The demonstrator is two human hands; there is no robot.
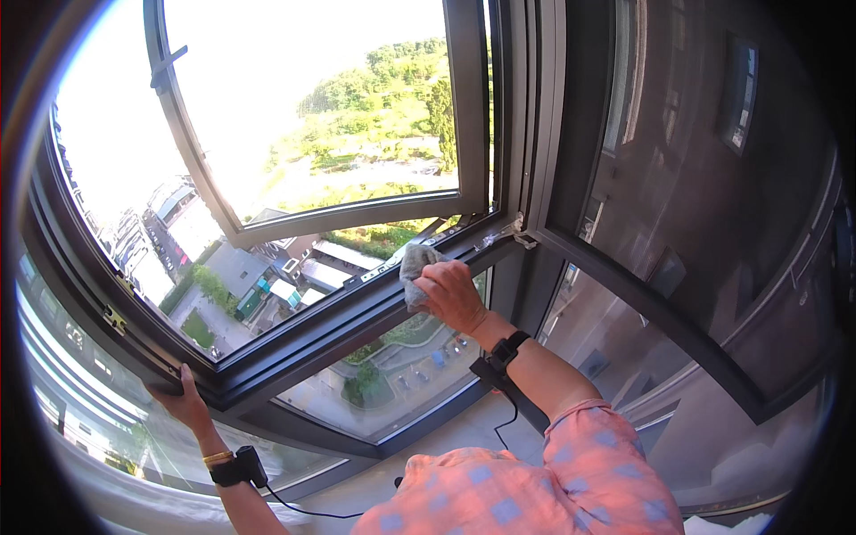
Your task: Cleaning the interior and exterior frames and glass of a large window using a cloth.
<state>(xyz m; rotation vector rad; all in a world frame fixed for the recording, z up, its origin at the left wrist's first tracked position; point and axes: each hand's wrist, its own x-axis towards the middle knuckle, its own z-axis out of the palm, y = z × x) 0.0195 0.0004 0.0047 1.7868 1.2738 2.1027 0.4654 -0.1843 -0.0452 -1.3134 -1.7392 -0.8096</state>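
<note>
My right hand (449, 294) grips a folded grey cloth (418, 275) against the bottom rail of the dark window frame (321, 334). Beyond the rail, the hinged window sash (354, 215) stands swung outward, with its handle (168, 65) on the far left side. A metal friction stay (384, 267) runs along the sill beside the cloth. My left hand (184, 401) rests on the left upright of the frame near the lower corner, with no object seen in it; its fingers are partly hidden behind the frame.
Crumpled clear plastic or tape (505, 234) clings to the frame's right corner. A metal strike plate (115, 319) sits on the left upright. Fixed glass panes (388, 381) lie below. Cables (314, 513) run from both wrist-worn devices. Through the opening, the ground lies far below.
</note>
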